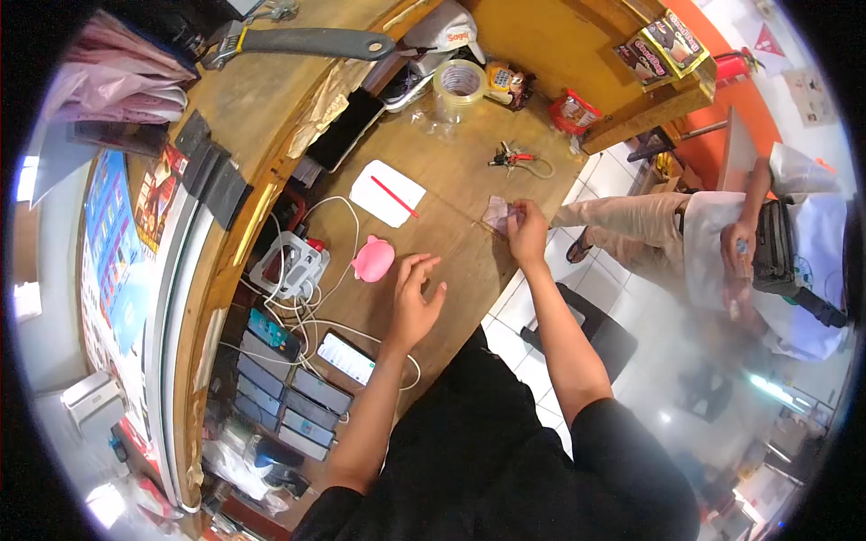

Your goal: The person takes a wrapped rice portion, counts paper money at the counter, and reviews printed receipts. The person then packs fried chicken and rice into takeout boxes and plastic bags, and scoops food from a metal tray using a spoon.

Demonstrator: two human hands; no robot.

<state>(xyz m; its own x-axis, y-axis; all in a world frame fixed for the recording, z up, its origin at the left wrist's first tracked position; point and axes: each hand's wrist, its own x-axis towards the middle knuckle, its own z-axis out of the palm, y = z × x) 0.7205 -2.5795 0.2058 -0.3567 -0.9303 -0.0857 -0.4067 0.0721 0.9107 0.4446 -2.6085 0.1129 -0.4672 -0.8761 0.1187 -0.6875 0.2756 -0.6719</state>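
Observation:
At the table's right edge, my right hand pinches a small, thin, purplish see-through-looking sheet; its exact kind is hard to make out. My left hand hovers over the wooden table, fingers apart and holding nothing. Just beyond its fingertips is a pink pig-shaped item. Farther off lies a white pad of paper with a red pen across it. A keyring with keys rests beyond my right hand.
Left of my left forearm, several phones, a lit phone and white cables crowd the counter. Tape rolls and snack packs stand at the back. A person stands to the right.

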